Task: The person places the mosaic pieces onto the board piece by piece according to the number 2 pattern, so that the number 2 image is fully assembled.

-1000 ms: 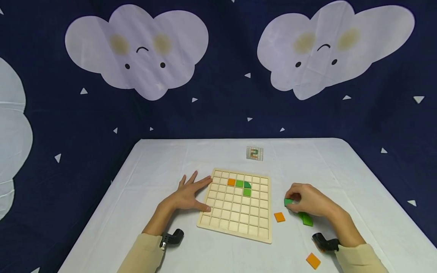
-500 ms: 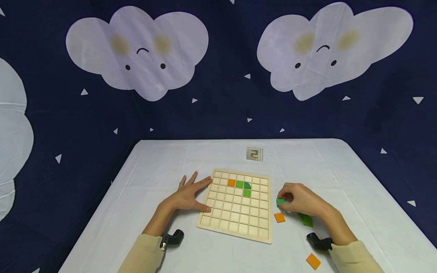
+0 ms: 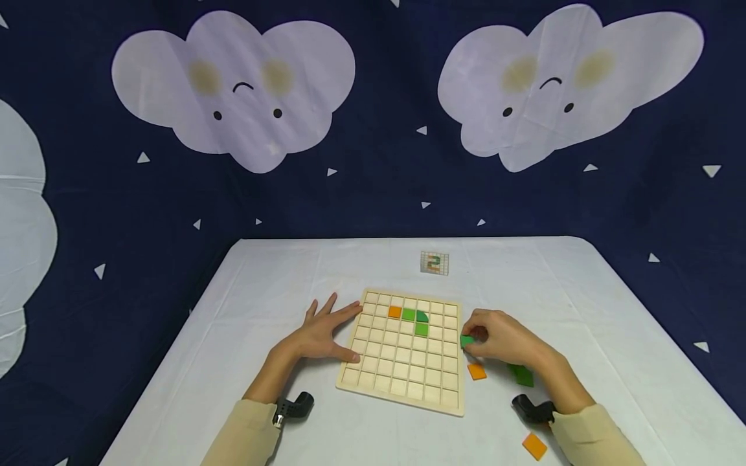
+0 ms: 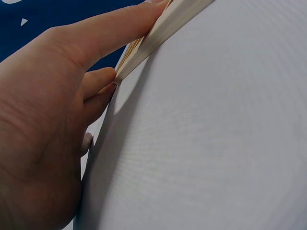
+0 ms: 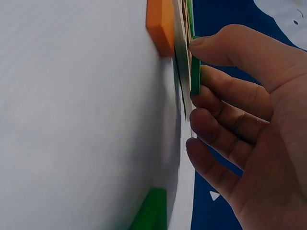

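Note:
A wooden grid board [image 3: 402, 369] lies in the middle of the table. Its upper cells hold an orange square tile [image 3: 395, 312], two light green square tiles [image 3: 409, 314] and a dark green quarter-round tile [image 3: 422, 316]. My left hand [image 3: 319, 336], fingers spread and straight, touches the board's left edge with thumb and fingertips. Beside the right edge, my right hand [image 3: 502, 336] pinches a green tile [image 5: 195, 72] between thumb and fingers; its full outline is partly covered. The right wrist view shows this tile held on edge, raised off the table.
An orange tile [image 3: 476, 371] lies right of the board, and another orange tile [image 3: 534, 446] is near the front. Green tiles [image 3: 522, 375] lie partly under my right hand. A small pattern card [image 3: 434, 263] showing a 2-like figure lies behind the board.
My right hand has moved left with the green tile, from above the loose tiles to the board's right edge. My left hand has stayed in place.

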